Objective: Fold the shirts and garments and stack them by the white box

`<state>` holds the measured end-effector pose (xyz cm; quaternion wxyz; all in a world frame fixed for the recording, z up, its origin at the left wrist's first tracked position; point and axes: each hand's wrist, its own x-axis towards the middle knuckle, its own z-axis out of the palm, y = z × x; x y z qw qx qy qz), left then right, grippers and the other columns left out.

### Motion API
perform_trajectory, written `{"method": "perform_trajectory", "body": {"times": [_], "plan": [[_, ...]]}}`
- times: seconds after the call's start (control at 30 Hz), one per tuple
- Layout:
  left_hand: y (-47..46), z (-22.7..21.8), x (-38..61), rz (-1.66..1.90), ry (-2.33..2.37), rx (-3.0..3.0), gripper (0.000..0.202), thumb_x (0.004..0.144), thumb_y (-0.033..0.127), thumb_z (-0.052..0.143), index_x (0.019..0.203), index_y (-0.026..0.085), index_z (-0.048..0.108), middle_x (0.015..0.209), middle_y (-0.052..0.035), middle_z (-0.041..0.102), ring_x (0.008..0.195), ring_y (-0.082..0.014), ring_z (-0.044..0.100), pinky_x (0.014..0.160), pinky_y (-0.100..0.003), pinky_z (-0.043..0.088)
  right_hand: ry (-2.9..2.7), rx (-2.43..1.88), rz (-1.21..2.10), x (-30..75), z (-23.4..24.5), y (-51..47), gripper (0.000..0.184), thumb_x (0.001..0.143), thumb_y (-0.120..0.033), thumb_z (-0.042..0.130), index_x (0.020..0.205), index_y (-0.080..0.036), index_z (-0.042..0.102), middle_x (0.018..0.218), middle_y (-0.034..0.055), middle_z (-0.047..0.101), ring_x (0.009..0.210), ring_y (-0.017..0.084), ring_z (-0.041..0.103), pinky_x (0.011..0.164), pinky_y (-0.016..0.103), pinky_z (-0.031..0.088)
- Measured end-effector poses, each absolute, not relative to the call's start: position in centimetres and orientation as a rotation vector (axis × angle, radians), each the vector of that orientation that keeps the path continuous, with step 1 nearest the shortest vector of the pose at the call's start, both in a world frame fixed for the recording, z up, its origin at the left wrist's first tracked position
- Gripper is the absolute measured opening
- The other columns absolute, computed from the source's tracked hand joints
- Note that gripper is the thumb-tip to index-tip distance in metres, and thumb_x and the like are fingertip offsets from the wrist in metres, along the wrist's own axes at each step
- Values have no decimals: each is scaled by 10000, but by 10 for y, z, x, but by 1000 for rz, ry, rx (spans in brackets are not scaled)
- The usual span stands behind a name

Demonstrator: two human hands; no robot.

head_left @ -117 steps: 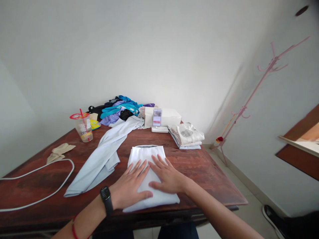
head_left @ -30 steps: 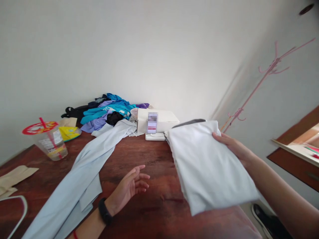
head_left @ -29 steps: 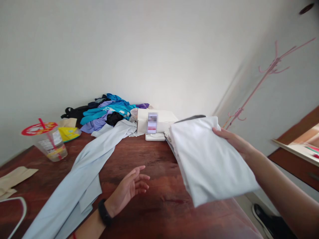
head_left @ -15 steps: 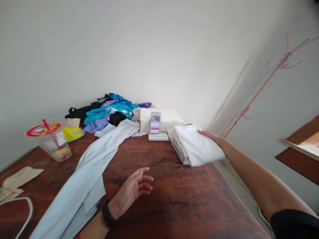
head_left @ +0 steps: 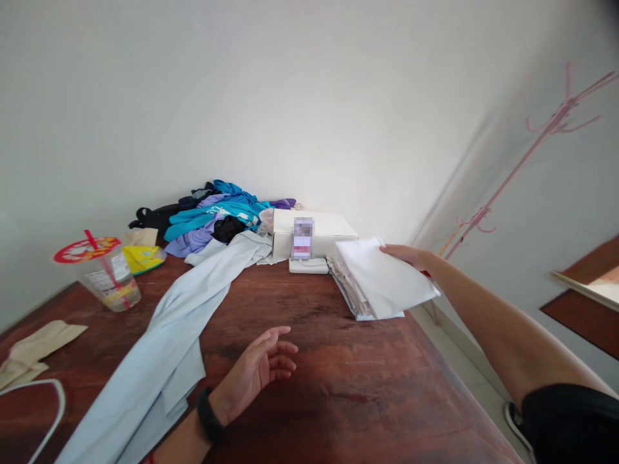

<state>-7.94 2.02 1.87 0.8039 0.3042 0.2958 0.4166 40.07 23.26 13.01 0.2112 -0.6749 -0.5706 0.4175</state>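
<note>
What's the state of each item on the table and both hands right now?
Folded white garment: folded, on top of the stack of folded clothes.
Right hand: at the garment's far edge, grip unclear.
Left hand: open, palm up, empty, on the table.
Light blue shirt: unfolded, spread out.
Clothes pile: unfolded, heaped.
Plastic cup: lidded, with straw, leaning in this view.
White box: closed.

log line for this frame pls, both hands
right hand: holds folded white garment on folded pile | left hand: open, palm up, above wooden table, holding nothing
</note>
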Motion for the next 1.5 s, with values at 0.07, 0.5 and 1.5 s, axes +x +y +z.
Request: {"method": "perform_trajectory", "body": {"times": [0.07, 0.5, 1.5], "plan": [[20, 18, -79, 890, 637, 656, 528, 860, 467, 751, 1254, 175, 556, 1038, -113, 714, 808, -204, 691, 736, -323, 530, -1745, -1961, 923, 400, 117, 236, 471, 881, -588, 617, 1144, -213, 727, 1256, 126, 722, 1246, 351, 625, 1121, 528, 445], [19, 20, -79, 891, 671, 688, 426, 916, 391, 694, 1253, 162, 572, 1042, -122, 722, 803, -195, 698, 734, -315, 543, -2008, -1976, 303, 362, 125, 233, 750, 947, -676, 463, 1558, -249, 386, 1638, 99, 339, 1542, 295, 220, 1272, 447, 109], [18, 21, -82, 922, 618, 692, 309, 974, 274, 601, 1249, 133, 610, 1036, -131, 743, 814, -191, 732, 764, -307, 574, -2055, -980, 506, 130, 5, 22, 212, 985, -296, 549, 1020, -246, 753, 1071, 80, 743, 1005, 233, 683, 925, 385, 540]]}}
